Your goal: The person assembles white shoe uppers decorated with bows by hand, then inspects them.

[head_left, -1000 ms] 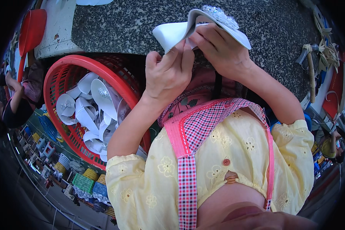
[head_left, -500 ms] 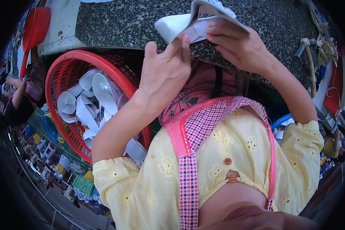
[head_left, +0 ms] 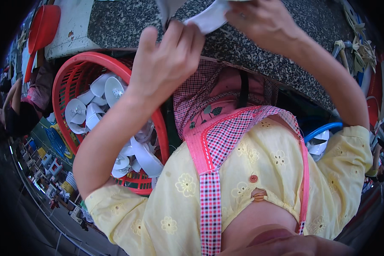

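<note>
At the top of the view, over the speckled stone worktop (head_left: 128,25), a white shoe upper (head_left: 210,18) is stretched between my two hands; the frame edge cuts off part of it. My left hand (head_left: 168,64) closes on its left part, fingers curled and thumb raised. The right hand (head_left: 264,21) pinches the other end, its fingertips partly hidden. More white shoe uppers (head_left: 146,158), some with sparkling ornaments, lie heaped in a red plastic basket (head_left: 166,136) below my left forearm.
A red long-handled scoop (head_left: 45,27) lies at the far left on a pale board. Pale straps (head_left: 362,53) bundle at the worktop's right end. A blue-rimmed container (head_left: 324,127) with white pieces stands by my right elbow. Another person's arm (head_left: 16,96) shows at the left.
Both hands have moved up and further apart, my left going left. The shoe upper has turned and been drawn out between them, now partly beyond the top edge.
</note>
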Demonstrator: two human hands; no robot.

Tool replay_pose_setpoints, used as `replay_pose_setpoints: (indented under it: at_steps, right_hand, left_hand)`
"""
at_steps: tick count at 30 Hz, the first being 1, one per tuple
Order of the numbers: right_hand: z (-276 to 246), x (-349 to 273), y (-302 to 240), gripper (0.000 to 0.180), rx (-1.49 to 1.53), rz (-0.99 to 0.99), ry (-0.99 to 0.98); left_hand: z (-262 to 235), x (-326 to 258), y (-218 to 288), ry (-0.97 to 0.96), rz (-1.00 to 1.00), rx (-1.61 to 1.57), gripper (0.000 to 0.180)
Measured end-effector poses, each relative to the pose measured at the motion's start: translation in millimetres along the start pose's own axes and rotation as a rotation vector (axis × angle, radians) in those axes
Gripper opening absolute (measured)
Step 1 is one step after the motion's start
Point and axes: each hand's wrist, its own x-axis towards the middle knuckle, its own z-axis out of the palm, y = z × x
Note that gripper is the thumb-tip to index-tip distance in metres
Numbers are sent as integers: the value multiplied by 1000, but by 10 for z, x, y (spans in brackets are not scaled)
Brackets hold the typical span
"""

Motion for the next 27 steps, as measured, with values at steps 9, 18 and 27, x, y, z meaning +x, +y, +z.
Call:
replay_pose_setpoints:
  at_steps: [9,18,27]
  right_hand:
    - [43,73,-86,30,100,-56,-53]
    - [77,298,-2,13,398,97,-348]
    - [124,385,-78,12,329,-28,-422]
  left_hand:
    - [192,21,317,134,-195,-175,18]
    - [17,36,84,-25,-415,-789,22]
    - [117,54,23,0,-242,-675,9]
